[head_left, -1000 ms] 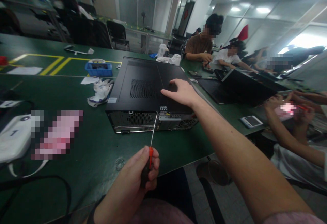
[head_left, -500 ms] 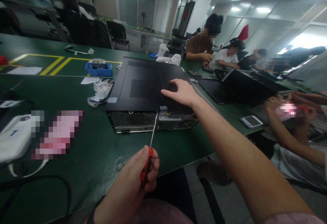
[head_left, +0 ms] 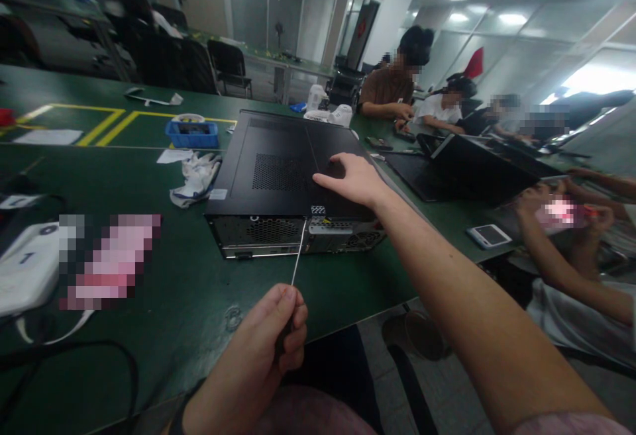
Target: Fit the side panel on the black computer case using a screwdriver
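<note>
A black computer case (head_left: 283, 140) lies on its side on the green table, its rear panel facing me. My left hand (head_left: 275, 329) is wrapped round the handle of a screwdriver (head_left: 299, 259), and the fingers hide most of that handle. The long thin shaft points away from me, its tip at the upper edge of the rear panel, left of a silver bracket (head_left: 332, 229). My right hand (head_left: 355, 180) rests on the top face of the case near its right side, thumb and fingers spread, holding nothing.
White gloves (head_left: 196, 180) and a blue bin (head_left: 192, 134) stand left of the case. Nearer on the left lies a white device (head_left: 32, 266) with a cable. To the right are a phone (head_left: 489, 236), another opened black case (head_left: 489, 167) and a co-worker's hands (head_left: 534, 206).
My left hand's fingers have shifted round the screwdriver handle, with the thumb now over its front end. The tip stays at the same spot; my right hand and the case have not moved.
</note>
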The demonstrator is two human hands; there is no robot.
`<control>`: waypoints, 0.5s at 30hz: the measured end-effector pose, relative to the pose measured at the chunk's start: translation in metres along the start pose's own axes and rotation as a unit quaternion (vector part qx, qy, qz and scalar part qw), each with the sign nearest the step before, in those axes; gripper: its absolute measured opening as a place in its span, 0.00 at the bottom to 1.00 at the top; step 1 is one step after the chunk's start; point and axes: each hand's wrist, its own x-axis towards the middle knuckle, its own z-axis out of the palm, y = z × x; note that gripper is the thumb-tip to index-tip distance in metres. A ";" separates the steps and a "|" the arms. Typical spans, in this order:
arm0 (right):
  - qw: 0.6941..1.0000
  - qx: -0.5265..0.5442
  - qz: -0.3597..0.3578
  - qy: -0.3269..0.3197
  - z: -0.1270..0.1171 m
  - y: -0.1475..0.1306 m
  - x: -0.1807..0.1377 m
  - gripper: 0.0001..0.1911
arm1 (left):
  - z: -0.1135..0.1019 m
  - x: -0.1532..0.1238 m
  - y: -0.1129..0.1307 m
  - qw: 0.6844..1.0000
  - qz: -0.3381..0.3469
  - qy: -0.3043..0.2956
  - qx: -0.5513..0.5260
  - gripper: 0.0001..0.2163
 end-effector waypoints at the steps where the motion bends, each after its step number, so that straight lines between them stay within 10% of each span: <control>1: 1.000 0.002 0.003 -0.001 0.000 0.000 0.000 0.41 | 0.000 0.000 0.000 1.000 0.000 0.005 -0.006 0.14; 15: 1.000 0.000 0.001 0.001 0.000 0.000 0.000 0.41 | -0.002 -0.001 0.000 1.000 0.000 -0.009 -0.003 0.15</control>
